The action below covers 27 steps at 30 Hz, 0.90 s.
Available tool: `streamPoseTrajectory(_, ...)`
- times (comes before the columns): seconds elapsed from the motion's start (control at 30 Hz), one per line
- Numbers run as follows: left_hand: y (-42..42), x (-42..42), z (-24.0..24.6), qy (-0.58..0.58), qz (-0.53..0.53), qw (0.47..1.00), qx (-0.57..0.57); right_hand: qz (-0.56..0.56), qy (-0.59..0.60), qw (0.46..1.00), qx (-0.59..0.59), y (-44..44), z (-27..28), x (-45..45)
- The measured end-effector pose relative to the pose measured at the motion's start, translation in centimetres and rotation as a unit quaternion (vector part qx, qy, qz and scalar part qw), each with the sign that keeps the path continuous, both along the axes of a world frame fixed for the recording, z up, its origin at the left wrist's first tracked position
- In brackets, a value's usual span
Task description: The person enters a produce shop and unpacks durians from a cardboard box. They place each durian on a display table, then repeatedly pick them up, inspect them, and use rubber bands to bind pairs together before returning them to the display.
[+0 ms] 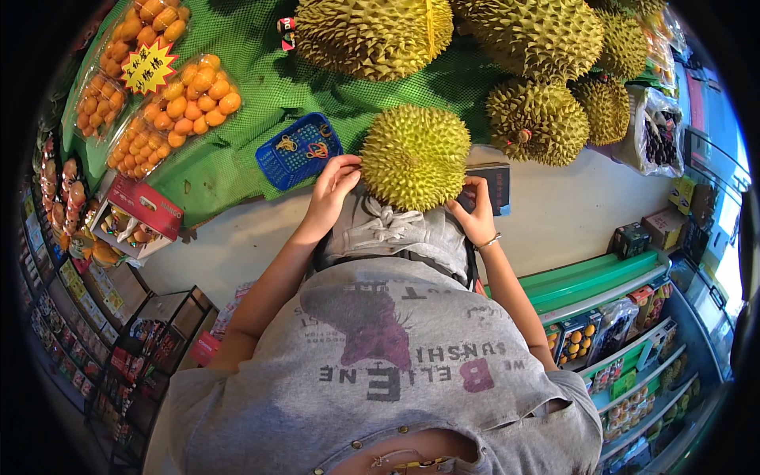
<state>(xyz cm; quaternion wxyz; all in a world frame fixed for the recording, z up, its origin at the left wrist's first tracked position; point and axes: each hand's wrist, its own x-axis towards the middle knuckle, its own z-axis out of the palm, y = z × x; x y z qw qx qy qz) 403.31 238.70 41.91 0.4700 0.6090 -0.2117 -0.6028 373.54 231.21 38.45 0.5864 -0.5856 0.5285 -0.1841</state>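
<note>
A round, spiky durian (415,157) sits in front of my waist, at the near edge of the green netting. My left hand (337,187) has its fingertips against the durian's left side, thumb and fingers bent. On the lower right side, my right hand (477,211) grips the spines with thumb and fingers. The durian's underside is hidden, so I cannot tell how far the stall bears its weight. Close to my left fingers lies a blue plastic basket (279,169) with several rubber bands (317,150) in it. A dark box (497,187) is partly visible behind my right hand.
Green mesh netting (249,71) covers the stall. A large durian (374,38) lies beyond, and several more, including one durian (537,122), are piled right. Clear packs of small oranges (199,98) and a mango carton (139,217) stand left. A green refrigerated display case (594,285) is at right.
</note>
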Motion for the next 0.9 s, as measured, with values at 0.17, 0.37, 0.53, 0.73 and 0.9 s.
streamPoseTrajectory(0.17, -0.9, -2.1, -1.1, -0.017, 0.076, 0.995, 0.066, -0.034, -0.067, 0.993, 0.097, 0.9, -2.3, -2.1)
streamPoseTrajectory(0.37, 0.2, -3.0, -2.7, 0.327, 0.197, 0.919, 0.101, -0.064, -0.019, 0.985, 0.162, -3.2, 0.2, -2.2)
streamPoseTrajectory(0.53, -0.4, -3.5, -1.8, 0.396, 0.152, 0.884, 0.197, -0.11, 0.031, 0.978, 0.174, -7.1, 4.2, 3.2)
streamPoseTrajectory(0.73, 1.0, -2.2, -4.1, 0.56, 0.107, 0.806, 0.16, -0.103, 0.14, 0.95, 0.26, -9.2, 5.4, 5.5)
streamPoseTrajectory(0.9, 1.3, -2.2, -4.5, 0.547, 0.106, 0.818, 0.144, -0.121, 0.125, 0.93, 0.324, -10.0, 5.8, 6.1)
